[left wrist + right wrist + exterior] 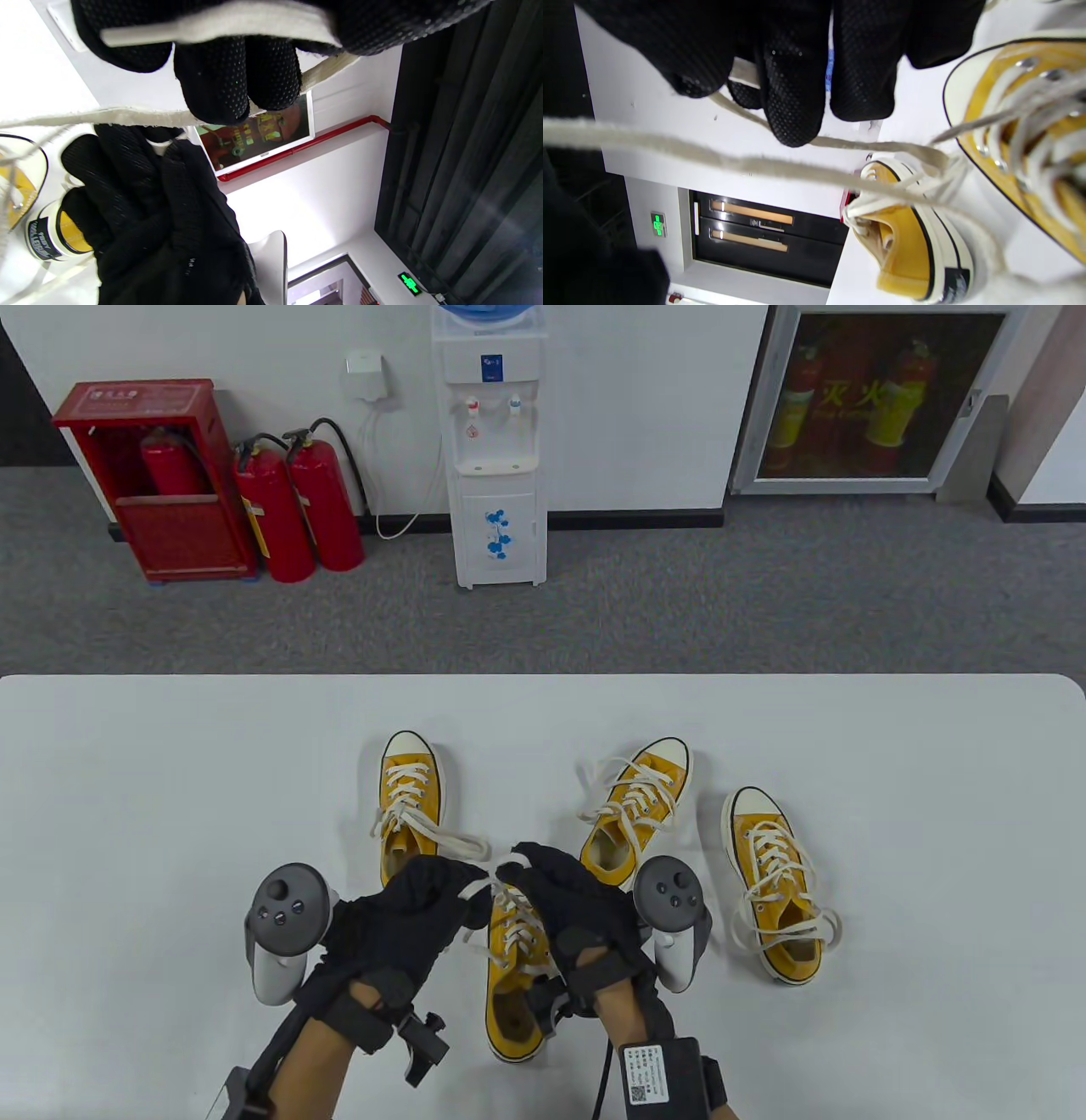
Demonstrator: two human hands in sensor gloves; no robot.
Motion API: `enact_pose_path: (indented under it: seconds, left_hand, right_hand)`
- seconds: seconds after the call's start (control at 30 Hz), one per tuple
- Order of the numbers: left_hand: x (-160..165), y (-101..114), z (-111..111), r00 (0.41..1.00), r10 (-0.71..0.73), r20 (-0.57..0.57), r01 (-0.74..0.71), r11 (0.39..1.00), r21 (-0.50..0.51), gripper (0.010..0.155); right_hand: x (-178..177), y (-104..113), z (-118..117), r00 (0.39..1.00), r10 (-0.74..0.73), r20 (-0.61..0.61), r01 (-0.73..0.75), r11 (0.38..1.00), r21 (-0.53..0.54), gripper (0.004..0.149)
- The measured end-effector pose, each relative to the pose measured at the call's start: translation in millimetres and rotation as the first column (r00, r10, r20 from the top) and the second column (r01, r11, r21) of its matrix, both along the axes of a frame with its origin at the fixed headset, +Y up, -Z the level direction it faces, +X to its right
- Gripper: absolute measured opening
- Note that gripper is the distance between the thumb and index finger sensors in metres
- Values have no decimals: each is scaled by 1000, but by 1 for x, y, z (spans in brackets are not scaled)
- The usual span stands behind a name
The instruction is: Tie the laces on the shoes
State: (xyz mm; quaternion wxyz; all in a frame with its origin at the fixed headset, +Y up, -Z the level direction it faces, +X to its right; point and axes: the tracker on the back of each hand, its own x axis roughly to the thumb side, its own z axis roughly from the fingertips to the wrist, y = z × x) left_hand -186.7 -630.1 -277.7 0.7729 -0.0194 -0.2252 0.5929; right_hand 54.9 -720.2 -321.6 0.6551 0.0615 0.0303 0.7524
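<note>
Fingers point(220, 80) of both hands pinch the laces point(496, 872) above the nearest shoe point(512, 976); its knot seems unfinished, and three shoes behind it look untied.

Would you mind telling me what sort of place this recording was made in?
Most likely an office or lab room, not a home: grey carpet, a water dispenser against the wall, red fire extinguishers beside a red cabinet, and a plain white table with yellow sneakers.
</note>
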Motion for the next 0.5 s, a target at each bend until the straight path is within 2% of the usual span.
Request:
enact_pose_path:
  seconds: [0.3, 0.43, 0.5]
  left_hand:
    - [5, 2, -4, 1000, 2, 13, -2, 1000, -9, 38]
    - [4, 3, -4, 1000, 6, -3, -6, 1000, -6, 38]
    - [5, 3, -4, 1000, 13, 4, -13, 1000, -10, 39]
  right_hand:
    - [-17, 1, 2, 984, 5, -179, -3, 1000, 7, 56]
    - [-23, 3, 5, 976, 15, -219, -11, 1000, 17, 61]
    - [-25, 5, 7, 980, 27, -198, -21, 999, 31, 61]
